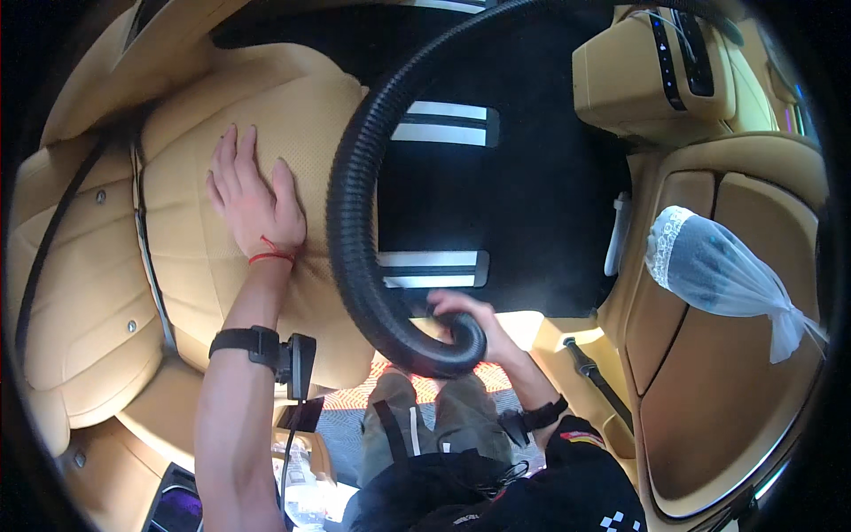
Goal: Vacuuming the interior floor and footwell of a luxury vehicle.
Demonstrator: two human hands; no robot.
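Observation:
My left hand [253, 199] lies flat on the tan perforated leather seat [177, 230], fingers stretched out and a little apart. A thick black corrugated hose [353, 195], like a vacuum hose, arches down past the seat's edge. Its lower end curls back up to my right hand [479, 310], whose bent fingers are closed around it. Part of that grip is hidden behind the hose's curl, and I cannot see a nozzle. Beneath the hose lies the black floor mat [550, 204] with silver striped strips.
At the right, a white mesh bag [718, 266] with lace trim hangs before the tan seat back or panel [709, 426]. A tan console [612, 80] juts out at the upper right. A clear plastic bottle or bag [306, 488] sits at the lower left, near a seat-belt buckle stalk [598, 377] across from it.

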